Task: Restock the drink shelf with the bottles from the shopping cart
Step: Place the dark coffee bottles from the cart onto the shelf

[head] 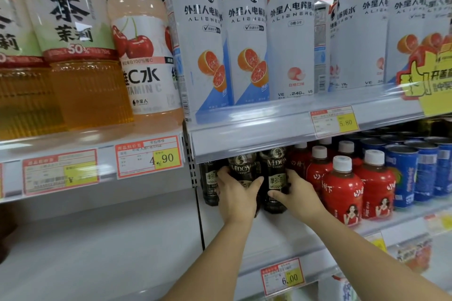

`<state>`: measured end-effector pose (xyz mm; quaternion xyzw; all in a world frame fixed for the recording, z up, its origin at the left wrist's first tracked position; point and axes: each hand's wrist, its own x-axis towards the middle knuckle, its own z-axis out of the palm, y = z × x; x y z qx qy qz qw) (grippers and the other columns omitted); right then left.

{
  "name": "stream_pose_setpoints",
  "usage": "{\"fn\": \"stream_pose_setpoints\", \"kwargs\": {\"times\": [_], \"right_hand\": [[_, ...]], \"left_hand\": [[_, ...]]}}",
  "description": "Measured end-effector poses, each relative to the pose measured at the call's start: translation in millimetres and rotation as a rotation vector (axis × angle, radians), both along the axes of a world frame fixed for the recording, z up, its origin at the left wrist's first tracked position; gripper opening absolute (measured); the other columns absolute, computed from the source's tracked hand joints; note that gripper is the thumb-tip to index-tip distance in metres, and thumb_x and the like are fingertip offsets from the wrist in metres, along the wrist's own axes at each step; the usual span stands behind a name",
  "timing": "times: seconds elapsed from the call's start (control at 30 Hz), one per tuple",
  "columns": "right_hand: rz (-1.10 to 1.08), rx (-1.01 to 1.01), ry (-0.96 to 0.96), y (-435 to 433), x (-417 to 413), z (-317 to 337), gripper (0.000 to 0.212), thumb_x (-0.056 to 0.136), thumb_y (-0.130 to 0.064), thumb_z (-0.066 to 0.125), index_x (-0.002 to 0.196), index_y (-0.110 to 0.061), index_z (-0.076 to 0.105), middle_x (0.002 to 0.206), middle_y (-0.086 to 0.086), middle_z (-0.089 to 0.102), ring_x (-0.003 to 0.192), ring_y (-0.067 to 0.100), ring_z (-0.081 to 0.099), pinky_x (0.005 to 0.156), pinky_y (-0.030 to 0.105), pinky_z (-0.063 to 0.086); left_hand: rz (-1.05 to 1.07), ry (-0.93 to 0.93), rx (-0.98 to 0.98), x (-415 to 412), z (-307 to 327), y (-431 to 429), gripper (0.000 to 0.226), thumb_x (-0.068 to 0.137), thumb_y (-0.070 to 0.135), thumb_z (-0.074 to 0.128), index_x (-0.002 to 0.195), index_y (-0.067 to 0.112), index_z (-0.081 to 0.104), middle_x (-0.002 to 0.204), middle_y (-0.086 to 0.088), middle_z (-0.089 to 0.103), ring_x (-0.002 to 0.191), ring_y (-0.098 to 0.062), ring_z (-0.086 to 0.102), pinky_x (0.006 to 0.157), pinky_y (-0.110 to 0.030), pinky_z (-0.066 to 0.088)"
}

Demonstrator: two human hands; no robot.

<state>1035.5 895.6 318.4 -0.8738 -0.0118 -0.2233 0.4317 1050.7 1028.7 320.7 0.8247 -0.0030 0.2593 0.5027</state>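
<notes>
Two dark coffee bottles stand side by side on the middle shelf [276, 234], under the upper shelf's price rail. My left hand [236, 193] wraps the left coffee bottle [242, 168]. My right hand [297, 194] grips the right coffee bottle [275, 176] from its right side. A third dark bottle [209, 183] stands just left of them, by the shelf upright. The shopping cart is out of view.
Red tea bottles with white caps [342, 193] and blue cans [403, 173] fill the shelf to the right. The upper shelf holds tall white electrolyte bottles [247, 39], a cherry vitamin drink [144, 56] and tea bottles [80, 56]. A bare grey shelf [97, 247] lies lower left.
</notes>
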Motion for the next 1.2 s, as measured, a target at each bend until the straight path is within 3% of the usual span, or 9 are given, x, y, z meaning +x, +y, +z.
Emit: {"fn": "stream_pose_setpoints", "kwargs": {"times": [0.13,0.23,0.47,0.8,0.9,1.0,1.1,1.2], "right_hand": [[0.020,0.004,0.016,-1,-1,-1,0.060,0.075,-0.012,0.075,0.128,-0.009,0.046,0.116,0.007,0.064,0.108,0.022,0.061,0.091,0.029,0.048],[0.039,0.011,0.020,1,-1,-3,0.065,0.075,-0.008,0.075,0.131,-0.009,0.043,0.119,0.007,0.063,0.112,0.022,0.059,0.093,0.027,0.045],[0.030,-0.006,0.021,2,9,-2,0.066,0.075,-0.007,0.074,0.132,-0.008,0.041,0.120,0.009,0.062,0.114,0.023,0.058,0.092,0.025,0.043],[0.029,0.016,0.037,3,11,-6,0.074,0.074,-0.007,0.075,0.137,-0.014,0.037,0.122,0.006,0.060,0.116,0.020,0.056,0.093,0.023,0.041],[-0.024,0.006,-0.070,9,-6,-7,0.072,0.072,-0.013,0.075,0.135,-0.016,0.041,0.124,0.006,0.055,0.119,0.022,0.051,0.098,0.031,0.042],[-0.096,-0.076,-0.223,30,-44,-6,0.058,0.081,-0.015,0.069,0.133,-0.014,0.044,0.123,0.002,0.053,0.115,0.016,0.049,0.097,0.027,0.042],[0.068,-0.161,-0.275,73,-81,-9,0.030,0.084,-0.015,0.065,0.113,-0.020,0.060,0.096,-0.011,0.062,0.087,-0.001,0.056,0.074,0.006,0.040],[0.300,-0.202,-0.270,133,-108,-20,0.017,0.083,-0.014,0.063,0.098,-0.020,0.067,0.084,-0.012,0.065,0.075,-0.006,0.055,0.067,0.004,0.039]], "left_hand": [[-0.208,0.138,0.070,2,-18,23,0.076,0.071,0.019,0.076,0.134,0.014,0.033,0.121,-0.002,0.056,0.112,-0.020,0.056,0.087,-0.030,0.046],[-0.205,0.182,0.067,6,-26,32,0.064,0.073,0.011,0.075,0.129,0.015,0.043,0.114,-0.002,0.062,0.107,-0.020,0.060,0.091,-0.037,0.050],[-0.111,0.164,0.083,10,-25,20,0.066,0.073,0.020,0.077,0.129,0.014,0.043,0.117,-0.006,0.060,0.102,-0.022,0.061,0.078,-0.028,0.048],[-0.112,0.188,0.128,8,-21,18,0.070,0.074,0.027,0.077,0.132,0.014,0.039,0.123,-0.007,0.054,0.106,-0.023,0.058,0.083,-0.034,0.050],[-0.173,0.176,0.109,-9,-14,26,0.073,0.077,0.029,0.074,0.138,0.017,0.035,0.131,-0.005,0.048,0.112,-0.020,0.054,0.088,-0.032,0.047],[-0.217,0.048,0.199,-45,-6,49,0.060,0.082,0.030,0.068,0.134,0.025,0.040,0.128,0.005,0.049,0.108,-0.010,0.051,0.087,-0.026,0.044],[-0.212,-0.097,0.328,-91,-8,93,0.040,0.087,0.029,0.061,0.124,0.033,0.048,0.112,0.019,0.053,0.099,0.002,0.050,0.080,-0.021,0.043],[-0.176,-0.192,0.361,-136,-23,151,0.024,0.089,0.024,0.059,0.112,0.032,0.058,0.099,0.022,0.057,0.090,0.003,0.055,0.077,-0.016,0.044]]}}
